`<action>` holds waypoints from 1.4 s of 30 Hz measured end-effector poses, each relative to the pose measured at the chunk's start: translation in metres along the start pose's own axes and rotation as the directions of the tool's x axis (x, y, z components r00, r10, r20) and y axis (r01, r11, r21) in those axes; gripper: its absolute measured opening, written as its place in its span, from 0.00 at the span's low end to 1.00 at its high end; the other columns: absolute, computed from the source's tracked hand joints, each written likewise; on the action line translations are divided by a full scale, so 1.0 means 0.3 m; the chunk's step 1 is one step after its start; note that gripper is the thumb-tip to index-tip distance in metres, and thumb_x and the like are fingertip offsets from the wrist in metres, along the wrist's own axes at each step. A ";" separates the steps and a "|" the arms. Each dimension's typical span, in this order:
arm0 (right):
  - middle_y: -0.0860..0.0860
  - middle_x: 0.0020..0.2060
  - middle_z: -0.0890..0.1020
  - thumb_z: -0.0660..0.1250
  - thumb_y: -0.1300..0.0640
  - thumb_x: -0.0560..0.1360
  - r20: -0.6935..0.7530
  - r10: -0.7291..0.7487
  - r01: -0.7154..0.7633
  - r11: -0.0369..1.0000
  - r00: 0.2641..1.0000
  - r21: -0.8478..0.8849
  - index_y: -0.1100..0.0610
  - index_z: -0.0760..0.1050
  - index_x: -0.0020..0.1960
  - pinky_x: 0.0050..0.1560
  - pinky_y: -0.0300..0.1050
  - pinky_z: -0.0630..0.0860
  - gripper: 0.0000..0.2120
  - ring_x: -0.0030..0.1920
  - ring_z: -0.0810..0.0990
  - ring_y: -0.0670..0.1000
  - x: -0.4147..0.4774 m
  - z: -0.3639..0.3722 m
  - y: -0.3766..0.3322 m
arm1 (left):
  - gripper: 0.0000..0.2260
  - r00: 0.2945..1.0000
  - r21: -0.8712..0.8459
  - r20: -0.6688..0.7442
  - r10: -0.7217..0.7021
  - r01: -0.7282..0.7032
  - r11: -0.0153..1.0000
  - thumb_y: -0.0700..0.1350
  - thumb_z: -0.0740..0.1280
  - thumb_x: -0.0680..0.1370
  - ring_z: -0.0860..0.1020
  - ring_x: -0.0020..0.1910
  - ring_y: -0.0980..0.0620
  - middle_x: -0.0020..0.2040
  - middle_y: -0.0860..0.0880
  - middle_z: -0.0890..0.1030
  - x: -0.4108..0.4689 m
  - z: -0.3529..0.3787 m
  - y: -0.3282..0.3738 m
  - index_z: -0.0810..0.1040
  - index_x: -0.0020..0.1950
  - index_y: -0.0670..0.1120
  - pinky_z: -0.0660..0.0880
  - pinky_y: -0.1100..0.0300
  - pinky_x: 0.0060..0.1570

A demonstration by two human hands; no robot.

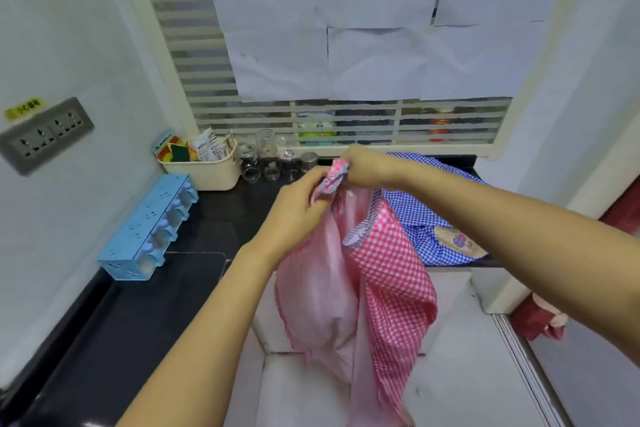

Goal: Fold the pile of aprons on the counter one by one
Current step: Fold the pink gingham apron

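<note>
Pinching the top of the pink apron (391, 274) with left hand (294, 218) and right hand (369, 166). Could slip down off the counter (207, 218) if pinched too softly.

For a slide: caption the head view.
Left hand and right hand hold up a pink checked apron; a blue checked apron lies on the counter.

No text can be read. Small yellow sticker (23, 108) above the grey double wall socket plate (46, 135): dark print, too blurred. White printed packet (207, 146) and blue-topped packet (165, 144) in the cream plastic basket (204, 177): print too small.
</note>
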State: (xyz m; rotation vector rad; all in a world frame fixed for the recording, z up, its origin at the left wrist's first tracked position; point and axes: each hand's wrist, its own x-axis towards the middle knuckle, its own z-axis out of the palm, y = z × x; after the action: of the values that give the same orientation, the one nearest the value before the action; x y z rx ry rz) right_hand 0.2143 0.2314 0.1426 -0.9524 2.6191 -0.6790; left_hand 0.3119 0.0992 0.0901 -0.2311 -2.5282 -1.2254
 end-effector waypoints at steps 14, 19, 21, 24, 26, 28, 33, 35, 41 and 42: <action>0.56 0.24 0.80 0.56 0.71 0.79 -0.283 -0.014 0.271 0.332 0.959 0.903 0.63 0.79 0.23 0.28 0.41 0.78 0.28 0.25 0.81 0.50 0.120 -0.387 -0.171 | 0.43 0.878 -0.288 0.227 -0.421 0.474 0.832 0.66 0.69 0.58 0.71 0.66 0.55 0.63 0.58 0.71 -0.170 0.392 -0.193 0.63 0.70 0.55 0.67 0.71 0.60; 0.62 0.28 0.80 0.55 0.71 0.80 -0.261 0.174 0.229 0.185 0.949 0.956 0.71 0.75 0.38 0.31 0.49 0.81 0.15 0.28 0.81 0.57 0.190 -0.421 -0.104 | 0.56 0.912 -0.366 0.190 -0.363 0.409 0.836 0.77 0.66 0.60 0.66 0.71 0.54 0.74 0.54 0.66 -0.153 0.480 -0.179 0.49 0.79 0.53 0.64 0.59 0.71; 0.62 0.28 0.80 0.55 0.71 0.79 -0.296 0.260 0.257 0.173 0.919 0.951 0.70 0.74 0.40 0.33 0.51 0.80 0.12 0.27 0.81 0.58 0.223 -0.423 -0.087 | 0.59 0.920 -0.501 0.177 -0.349 0.389 0.773 0.81 0.59 0.57 0.62 0.73 0.55 0.76 0.52 0.61 -0.107 0.468 -0.152 0.48 0.79 0.49 0.61 0.67 0.69; 0.62 0.27 0.79 0.55 0.72 0.79 -0.336 0.308 0.296 0.170 0.890 0.940 0.70 0.74 0.40 0.30 0.51 0.79 0.13 0.25 0.80 0.58 0.248 -0.440 -0.058 | 0.64 0.940 -0.563 0.177 -0.292 0.340 0.753 0.84 0.54 0.51 0.57 0.74 0.56 0.77 0.55 0.54 -0.053 0.445 -0.112 0.44 0.79 0.50 0.56 0.60 0.70; 0.63 0.28 0.79 0.56 0.72 0.79 -0.352 0.338 0.318 0.154 0.873 0.936 0.70 0.74 0.39 0.31 0.52 0.80 0.12 0.26 0.80 0.59 0.266 -0.449 -0.048 | 0.63 0.950 -0.514 0.191 -0.247 0.311 0.800 0.79 0.65 0.53 0.59 0.73 0.56 0.76 0.56 0.56 -0.026 0.447 -0.083 0.42 0.78 0.54 0.59 0.56 0.71; 0.63 0.29 0.79 0.55 0.71 0.79 -0.383 0.380 0.341 0.175 0.842 0.923 0.71 0.74 0.40 0.41 0.52 0.81 0.13 0.28 0.80 0.59 0.289 -0.448 -0.040 | 0.61 0.945 -0.416 0.116 -0.305 0.325 0.849 0.68 0.76 0.57 0.60 0.74 0.52 0.77 0.53 0.57 0.009 0.478 -0.080 0.41 0.78 0.55 0.60 0.50 0.73; 0.62 0.29 0.81 0.54 0.67 0.81 -0.385 0.365 0.334 0.197 0.848 0.922 0.71 0.77 0.41 0.38 0.49 0.80 0.16 0.26 0.81 0.57 0.292 -0.511 0.024 | 0.23 0.784 -0.491 -0.029 -0.620 0.530 0.692 0.43 0.74 0.73 0.77 0.60 0.43 0.57 0.44 0.79 0.080 0.546 -0.208 0.72 0.65 0.40 0.73 0.49 0.62; 0.61 0.28 0.81 0.57 0.67 0.80 -0.340 0.346 0.291 0.185 0.874 0.939 0.68 0.77 0.35 0.29 0.47 0.80 0.18 0.26 0.81 0.56 0.285 -0.550 0.083 | 0.16 0.649 -0.525 0.032 -0.760 0.658 0.540 0.44 0.72 0.74 0.80 0.49 0.43 0.44 0.44 0.81 0.107 0.537 -0.297 0.78 0.57 0.35 0.77 0.52 0.51; 0.56 0.34 0.83 0.64 0.74 0.73 -0.376 0.578 0.097 0.454 0.724 0.886 0.62 0.76 0.39 0.38 0.47 0.81 0.10 0.32 0.81 0.52 0.285 -0.516 0.482 | 0.17 0.439 -0.562 0.029 -0.898 0.750 0.349 0.38 0.63 0.78 0.77 0.56 0.44 0.61 0.37 0.77 0.275 0.331 -0.576 0.72 0.64 0.29 0.74 0.53 0.52; 0.56 0.33 0.83 0.63 0.74 0.73 -0.368 0.588 0.067 0.469 0.721 0.881 0.62 0.76 0.39 0.40 0.49 0.81 0.10 0.33 0.81 0.52 0.287 -0.506 0.543 | 0.16 0.456 -0.570 -0.029 -0.890 0.724 0.389 0.37 0.61 0.79 0.75 0.53 0.47 0.59 0.40 0.77 0.338 0.261 -0.570 0.71 0.65 0.30 0.73 0.55 0.49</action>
State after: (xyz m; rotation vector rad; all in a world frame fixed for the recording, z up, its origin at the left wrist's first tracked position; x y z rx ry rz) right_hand 0.0027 0.3350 0.1804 0.1093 2.1913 -2.2397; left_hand 0.1523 0.0556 -0.0449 1.2301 -1.9203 -2.0200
